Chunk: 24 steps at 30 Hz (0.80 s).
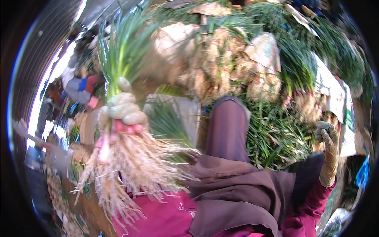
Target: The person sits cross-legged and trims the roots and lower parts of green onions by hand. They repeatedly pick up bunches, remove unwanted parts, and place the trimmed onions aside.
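Note:
My left hand [125, 105], in a pale glove, grips a bunch of spring onions [124, 154] by the stalks, just above their pink bulbs. The long green leaves point up and the pale roots hang loose in front of my magenta top. Out to the right is my right hand [327, 139], in a yellowish glove with greyish fingertips. Its fingers are curled, near the roots of other onions; whether it holds anything cannot be made out. Loose green leaves [272, 136] lie in a heap between that hand and my knee [228, 127].
Bundled spring onions [222, 59] with dry roots stand in a row ahead, with sacking [263, 50] among them. More bundles [302, 89] lie to the right beside white sacks [328, 86]. A pale sheet [189, 109] with green leaves lies left of my knee. Another person [78, 87] sits far left.

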{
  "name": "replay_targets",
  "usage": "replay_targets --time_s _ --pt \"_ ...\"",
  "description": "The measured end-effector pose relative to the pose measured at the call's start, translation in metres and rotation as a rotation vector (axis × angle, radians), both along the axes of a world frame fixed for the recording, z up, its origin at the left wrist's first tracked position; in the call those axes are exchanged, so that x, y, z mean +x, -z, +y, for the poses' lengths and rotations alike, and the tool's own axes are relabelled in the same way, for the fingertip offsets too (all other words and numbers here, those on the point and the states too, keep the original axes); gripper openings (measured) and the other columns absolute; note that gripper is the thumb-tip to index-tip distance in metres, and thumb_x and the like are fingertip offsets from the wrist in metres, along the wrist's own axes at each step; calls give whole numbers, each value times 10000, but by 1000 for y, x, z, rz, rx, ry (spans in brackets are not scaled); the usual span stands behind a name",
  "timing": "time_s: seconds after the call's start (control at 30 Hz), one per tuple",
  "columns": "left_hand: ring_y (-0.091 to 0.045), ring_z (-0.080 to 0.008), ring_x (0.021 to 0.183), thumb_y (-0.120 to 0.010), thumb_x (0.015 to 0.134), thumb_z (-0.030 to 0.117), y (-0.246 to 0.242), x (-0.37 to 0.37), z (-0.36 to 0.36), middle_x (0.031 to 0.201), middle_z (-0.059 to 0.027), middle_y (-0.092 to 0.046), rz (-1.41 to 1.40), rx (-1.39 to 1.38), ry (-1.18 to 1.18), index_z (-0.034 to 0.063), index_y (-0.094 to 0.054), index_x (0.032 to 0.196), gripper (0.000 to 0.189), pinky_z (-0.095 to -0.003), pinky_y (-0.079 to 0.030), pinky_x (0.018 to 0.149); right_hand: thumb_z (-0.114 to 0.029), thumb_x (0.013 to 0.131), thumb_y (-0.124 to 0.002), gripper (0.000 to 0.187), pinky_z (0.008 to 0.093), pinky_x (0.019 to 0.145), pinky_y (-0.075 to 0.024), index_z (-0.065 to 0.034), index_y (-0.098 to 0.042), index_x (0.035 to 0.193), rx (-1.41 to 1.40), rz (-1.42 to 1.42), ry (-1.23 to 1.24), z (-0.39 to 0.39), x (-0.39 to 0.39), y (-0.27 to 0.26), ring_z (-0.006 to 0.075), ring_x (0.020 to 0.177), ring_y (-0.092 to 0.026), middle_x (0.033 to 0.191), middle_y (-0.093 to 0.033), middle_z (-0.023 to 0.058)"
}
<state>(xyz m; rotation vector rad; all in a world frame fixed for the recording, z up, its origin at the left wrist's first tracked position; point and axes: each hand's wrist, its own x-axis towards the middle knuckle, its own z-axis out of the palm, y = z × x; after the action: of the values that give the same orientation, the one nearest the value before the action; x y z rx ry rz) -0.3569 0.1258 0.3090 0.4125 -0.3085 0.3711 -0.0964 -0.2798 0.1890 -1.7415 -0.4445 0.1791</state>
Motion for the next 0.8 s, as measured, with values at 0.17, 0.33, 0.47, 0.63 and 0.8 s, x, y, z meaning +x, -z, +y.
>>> replay_targets --time_s 0.17,0.33,0.47,0.63,0.8 --pt "-534 -55 699 -454 900 52 19 -47 15 746 70 -494 167 -77 -133 20 -410 1250 354 -259 -425 687 -222 874 -539 335 243 735 -403 -20 -565 1140 136 -27 -259 119 -34 -36 106 794 -468 896 -544 17" --pt "-565 -73 702 -432 927 104 55 -63 10 771 67 -521 114 -202 -139 17 -388 1263 350 -272 -441 687 -217 889 -544 437 282 897 -404 7 -455 1255 269 246 -820 262 -64 -43 150 981 -504 1051 -535 60" --pt "-541 -79 734 -478 880 79 80 -56 12 858 36 -544 35 -235 118 97 -378 1305 437 -280 -427 729 -249 873 -609 481 274 784 -435 20 -442 1234 490 265 -1090 351 -107 -30 125 882 -518 954 -538 59" --pt "-484 -76 671 -529 860 113 101 -46 7 862 32 -529 -25 -283 244 86 -350 1313 487 -257 -387 678 -92 856 -604 106 201 452 -418 -28 -520 866 396 548 -974 382 -121 -11 90 534 -524 680 -527 16" --pt "-461 -49 610 -514 860 115 114 -42 10 811 33 -489 -120 -263 366 68 -319 1327 508 -253 -366 636 -78 872 -571 64 211 471 -433 -34 -547 832 210 16 -676 352 -17 14 88 520 -500 680 -545 11"
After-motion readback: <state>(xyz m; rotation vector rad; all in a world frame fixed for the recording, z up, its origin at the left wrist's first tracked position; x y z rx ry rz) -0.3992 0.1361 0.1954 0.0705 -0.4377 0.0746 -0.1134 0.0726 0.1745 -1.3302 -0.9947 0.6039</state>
